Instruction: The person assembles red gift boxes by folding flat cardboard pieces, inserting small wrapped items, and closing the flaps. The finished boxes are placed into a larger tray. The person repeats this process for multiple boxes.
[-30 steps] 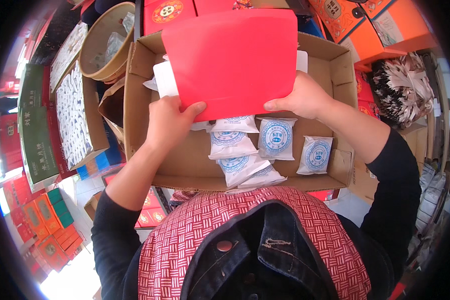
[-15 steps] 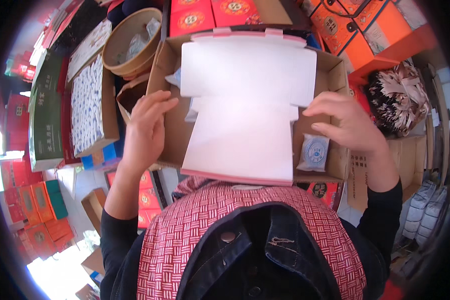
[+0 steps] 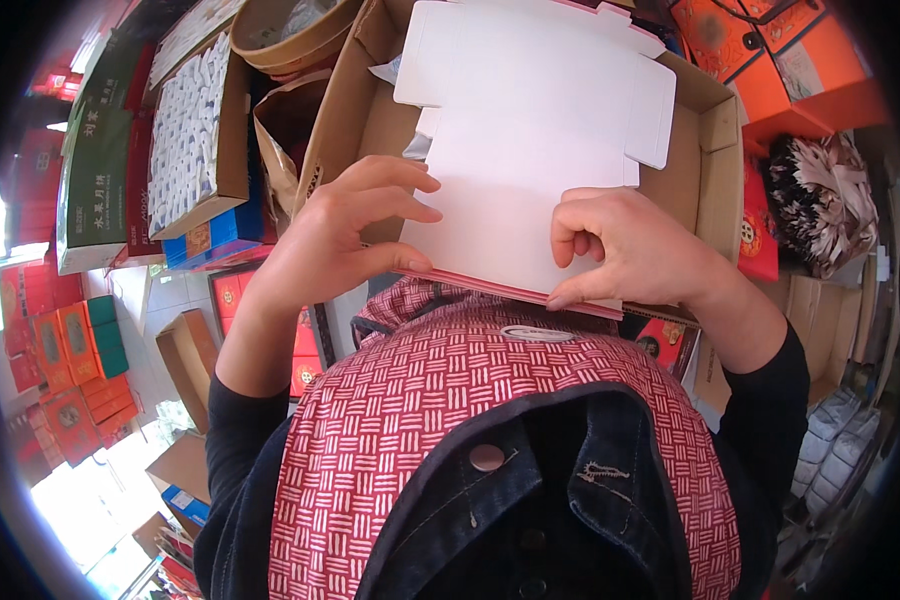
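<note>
A flat white carton blank (image 3: pixel 520 90) with pinkish-red edges lies over an open brown cardboard box (image 3: pixel 705 200). My left hand (image 3: pixel 345 235) is open at the blank's near left corner, fingers spread and thumb at the red edge. My right hand (image 3: pixel 630 245) rests over the near right part, its fingers curled above the white face. Its thumb reaches down to the red near edge, apart from the fingers. Part of a whitish packet (image 3: pixel 420 140) shows beside the blank's left side; the rest is covered.
Left of the box stand a paper bag (image 3: pixel 290 125), a round tub (image 3: pixel 300 35) and a carton of white packets (image 3: pixel 190 125). Orange gift boxes (image 3: pixel 830 75) are at the far right, above a bundle of brownish ribbons (image 3: pixel 825 200). My patterned red apron (image 3: pixel 370 420) lies close below the box.
Both hands have come in from the sides and down to the blank's near edge. The view has shifted, so the box sits higher and further right. The packet at the box's right is now out of sight.
</note>
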The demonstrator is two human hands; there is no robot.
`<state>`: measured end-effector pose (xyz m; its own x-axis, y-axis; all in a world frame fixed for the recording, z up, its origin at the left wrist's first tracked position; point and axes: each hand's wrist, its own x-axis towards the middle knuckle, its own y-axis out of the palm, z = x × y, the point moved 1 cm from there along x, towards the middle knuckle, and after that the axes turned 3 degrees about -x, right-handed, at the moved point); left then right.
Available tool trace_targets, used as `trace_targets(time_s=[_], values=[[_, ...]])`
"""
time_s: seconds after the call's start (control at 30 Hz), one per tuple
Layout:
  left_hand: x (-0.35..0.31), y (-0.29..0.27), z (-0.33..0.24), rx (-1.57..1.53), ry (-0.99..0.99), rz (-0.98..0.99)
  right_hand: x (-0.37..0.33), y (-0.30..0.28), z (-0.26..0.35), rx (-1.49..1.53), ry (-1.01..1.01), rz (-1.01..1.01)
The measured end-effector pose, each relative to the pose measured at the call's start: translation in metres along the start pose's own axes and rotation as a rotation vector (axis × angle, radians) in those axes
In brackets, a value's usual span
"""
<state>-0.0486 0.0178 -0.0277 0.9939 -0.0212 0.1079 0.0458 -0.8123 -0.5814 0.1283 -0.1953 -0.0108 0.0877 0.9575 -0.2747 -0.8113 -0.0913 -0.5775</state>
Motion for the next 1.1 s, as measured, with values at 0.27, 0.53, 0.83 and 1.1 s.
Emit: trace_targets(time_s=[0.27,0.53,0.83,1.1], values=[[0.000,-0.001,0.008,-0.041,0.021,0.041,0.003,-0.002,-0.009,0.049,0.025,-0.003],[0.007,0.002,-0.002,0.080,0.131,0.059,0.010,0.002,-0.002,0.131,0.029,0.026],[0.019,0.003,0.002,-0.136,0.062,0.014,0.014,0.003,0.013,-0.034,-0.096,-0.119],[0.017,0.010,0.008,0.216,0.038,-0.063,0.018,0.010,0.005,0.172,0.041,-0.138]])
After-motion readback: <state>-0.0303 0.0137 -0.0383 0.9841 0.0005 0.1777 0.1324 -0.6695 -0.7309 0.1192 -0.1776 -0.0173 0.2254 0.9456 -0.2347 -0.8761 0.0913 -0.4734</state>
